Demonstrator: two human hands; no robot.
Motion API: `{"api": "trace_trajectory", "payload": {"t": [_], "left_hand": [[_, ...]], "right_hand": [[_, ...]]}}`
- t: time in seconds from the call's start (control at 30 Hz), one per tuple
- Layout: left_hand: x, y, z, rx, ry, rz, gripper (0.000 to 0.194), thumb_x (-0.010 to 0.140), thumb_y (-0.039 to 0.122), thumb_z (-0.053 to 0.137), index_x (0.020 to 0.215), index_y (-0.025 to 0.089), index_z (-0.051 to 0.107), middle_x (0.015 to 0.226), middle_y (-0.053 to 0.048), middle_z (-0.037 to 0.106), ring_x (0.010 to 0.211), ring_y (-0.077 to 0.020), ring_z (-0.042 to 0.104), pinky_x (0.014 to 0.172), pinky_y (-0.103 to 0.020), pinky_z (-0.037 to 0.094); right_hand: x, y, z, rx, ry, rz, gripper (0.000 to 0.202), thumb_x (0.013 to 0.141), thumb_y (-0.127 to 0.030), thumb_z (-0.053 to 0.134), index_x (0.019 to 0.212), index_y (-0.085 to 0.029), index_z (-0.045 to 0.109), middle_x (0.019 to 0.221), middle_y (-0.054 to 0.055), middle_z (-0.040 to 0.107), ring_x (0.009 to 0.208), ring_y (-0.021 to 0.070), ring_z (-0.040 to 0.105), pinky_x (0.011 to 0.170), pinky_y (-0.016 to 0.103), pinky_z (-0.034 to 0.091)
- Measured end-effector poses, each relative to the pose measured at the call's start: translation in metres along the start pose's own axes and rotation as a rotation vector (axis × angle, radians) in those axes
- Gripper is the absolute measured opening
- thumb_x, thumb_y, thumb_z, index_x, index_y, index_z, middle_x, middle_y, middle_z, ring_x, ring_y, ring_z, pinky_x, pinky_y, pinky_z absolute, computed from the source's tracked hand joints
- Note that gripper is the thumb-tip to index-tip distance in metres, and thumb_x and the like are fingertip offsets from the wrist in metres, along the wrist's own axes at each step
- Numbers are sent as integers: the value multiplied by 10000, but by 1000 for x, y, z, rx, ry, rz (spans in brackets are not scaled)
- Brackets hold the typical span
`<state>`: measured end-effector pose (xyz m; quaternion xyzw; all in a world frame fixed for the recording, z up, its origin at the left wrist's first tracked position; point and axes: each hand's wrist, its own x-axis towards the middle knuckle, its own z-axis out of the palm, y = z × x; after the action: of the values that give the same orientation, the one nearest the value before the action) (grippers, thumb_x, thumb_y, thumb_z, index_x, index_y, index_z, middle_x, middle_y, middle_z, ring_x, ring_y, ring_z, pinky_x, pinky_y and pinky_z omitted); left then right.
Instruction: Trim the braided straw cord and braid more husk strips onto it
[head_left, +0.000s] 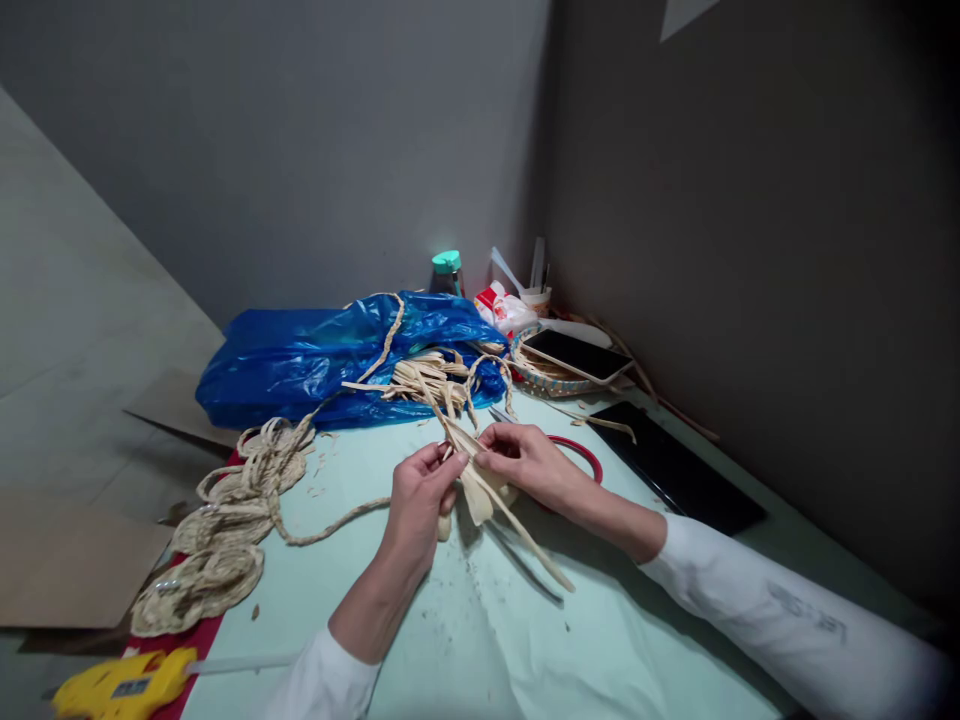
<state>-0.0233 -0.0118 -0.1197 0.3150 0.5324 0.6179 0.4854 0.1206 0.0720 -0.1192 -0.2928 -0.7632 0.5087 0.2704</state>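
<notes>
Both of my hands meet over the middle of the table. My left hand (424,490) pinches the working end of a braided straw cord (330,532), which trails left over the table. My right hand (525,462) is closed on pale, flat dried-leaf strips (478,500) at the same spot; their loose ends fan out below and above the fingers. Scissors with a red handle (589,455) lie partly hidden beneath my hands, one blade pointing toward me. Farther left, the cord joins a coiled pile of braid (240,500).
A blue plastic bag (300,355) holding a bundle of dried strips (427,378) lies behind my hands. At right are a phone (577,353) on a woven basket (525,372) and a black flat panel (682,470). A yellow glue gun (127,685) lies front left.
</notes>
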Motion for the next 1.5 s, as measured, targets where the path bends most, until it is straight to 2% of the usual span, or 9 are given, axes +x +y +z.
{"api": "trace_trajectory", "payload": {"t": [0.2, 0.53, 0.7, 0.93, 1.1, 1.23, 1.33, 1.4, 1.5], "left_hand": [[-1, 1, 2, 43, 0, 10, 281, 692, 320, 776, 783, 105, 619, 547, 78, 408, 412, -4, 241, 382, -150, 160], [-1, 1, 1, 53, -22, -27, 305, 670, 322, 793, 824, 97, 656, 533, 76, 428, 414, -10, 261, 383, -144, 178], [-1, 3, 5, 33, -19, -25, 314, 644, 312, 814, 840, 107, 680, 540, 65, 470, 463, -44, 405, 429, -143, 317], [0, -2, 6, 50, 4, 15, 319, 634, 299, 808, 848, 106, 673, 709, -7, 632, 612, -101, 556, 561, -183, 444], [2, -4, 5, 42, 61, -14, 277, 646, 287, 767, 815, 104, 643, 546, 64, 495, 402, -22, 326, 388, -151, 229], [4, -5, 2, 11, 58, -42, 293, 640, 300, 766, 808, 102, 629, 547, 74, 462, 379, -2, 229, 377, -168, 130], [6, -5, -1, 15, 63, -49, 270, 627, 289, 769, 743, 105, 609, 527, 78, 436, 383, -1, 226, 384, -176, 118], [7, -5, -3, 11, 67, -49, 259, 619, 281, 771, 709, 113, 594, 508, 88, 406, 381, -2, 224, 386, -178, 116], [7, -5, -5, 5, 71, -54, 263, 608, 278, 777, 663, 125, 570, 492, 93, 386, 375, -4, 226, 385, -182, 109]], "right_hand": [[-7, -8, 5, -214, 62, -42, 201, 857, -348, 571, 779, -163, 579, 680, -16, 586, 615, 116, 492, 561, 237, 328], [-7, -7, 3, -171, 72, -54, 204, 858, -337, 590, 793, -157, 660, 713, -7, 642, 650, 122, 534, 600, 234, 358], [-6, -10, 3, -184, 126, -86, 119, 825, -264, 613, 799, -153, 647, 786, 11, 652, 744, 139, 557, 649, 237, 367], [-7, -8, 4, -102, 70, 7, 148, 818, -287, 597, 792, -145, 633, 697, -8, 599, 625, 114, 485, 567, 231, 331], [-9, -9, 7, -41, 44, 2, 163, 842, -320, 564, 814, -165, 604, 725, -1, 592, 650, 126, 478, 592, 245, 344], [-9, -19, 3, 235, 6, -52, 143, 832, -314, 570, 795, -181, 535, 755, 4, 565, 723, 140, 503, 669, 266, 388], [-9, -32, -9, 650, -30, -10, 164, 845, -330, 562, 818, -212, 452, 621, -64, 386, 535, 88, 369, 532, 229, 334], [-9, -41, -25, 732, 43, -3, 188, 840, -327, 578, 807, -227, 423, 590, -95, 214, 468, 65, 164, 435, 199, 172], [-5, -45, -59, 612, 362, -111, 192, 803, -276, 563, 736, -227, 390, 598, -84, 186, 478, 74, 123, 424, 212, 102]]}}
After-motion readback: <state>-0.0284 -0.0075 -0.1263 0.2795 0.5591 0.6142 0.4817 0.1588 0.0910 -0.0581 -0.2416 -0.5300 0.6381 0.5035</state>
